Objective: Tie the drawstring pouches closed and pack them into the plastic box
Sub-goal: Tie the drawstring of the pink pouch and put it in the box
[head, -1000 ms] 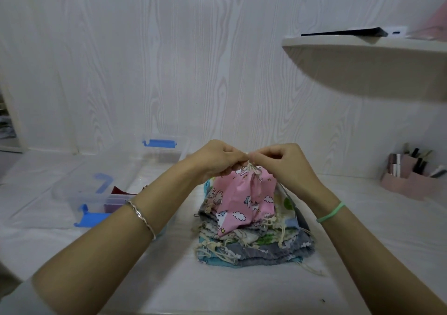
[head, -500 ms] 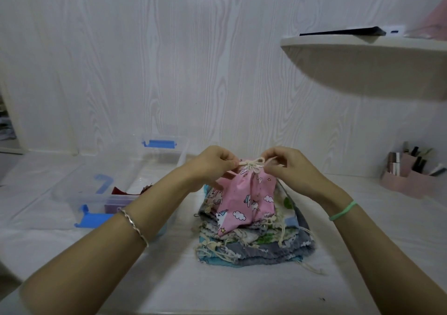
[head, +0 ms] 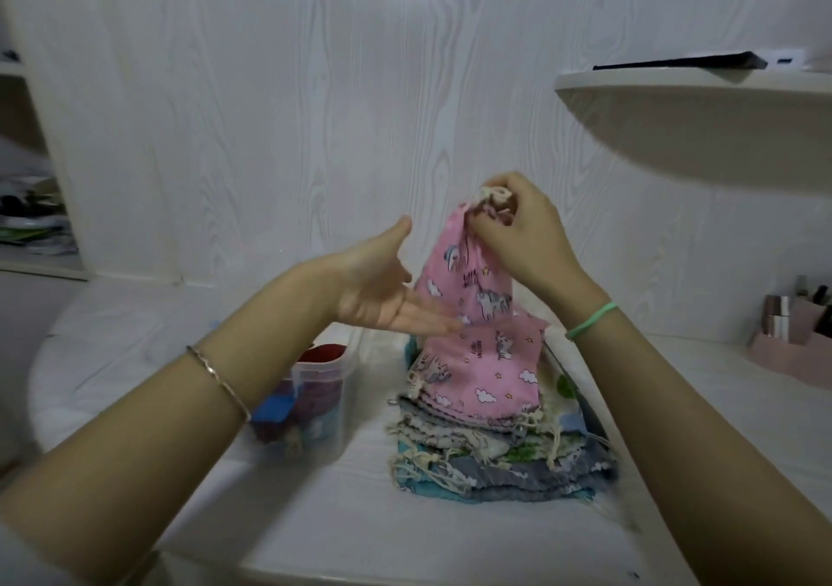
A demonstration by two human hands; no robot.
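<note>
**Head view.** A white wood-grain table [head: 135, 351] stood against a white panelled wall [head: 270, 113]; a white wall shelf [head: 702, 86] projected at upper right. At the table's centre lay a stack of flat printed fabric drawstring pouches [head: 495, 455], topped by a pink one with a unicorn print [head: 486, 374]. Left of the stack, just beside it, stood the clear plastic box [head: 324, 383] with a blue latch [head: 272, 407]; dark red and other coloured fabric showed through its wall.

A second pink unicorn-print pouch [head: 468, 279] hung above the stack, clear of the box. The right hand [head: 522, 234] pinched its gathered neck, with the fingers curled round the cream drawstring cord [head: 490, 194]. The left hand [head: 382, 293] was spread, palm up, with the fingers straight and holding nothing. Its fingertips [head: 443, 322] reached the hanging pouch's lower edge; contact could not be told.

A silver bangle [head: 220, 378] circled the left wrist and a green band [head: 590, 326] the right. A pink desk organiser [head: 792, 338] stood at far right.
</note>
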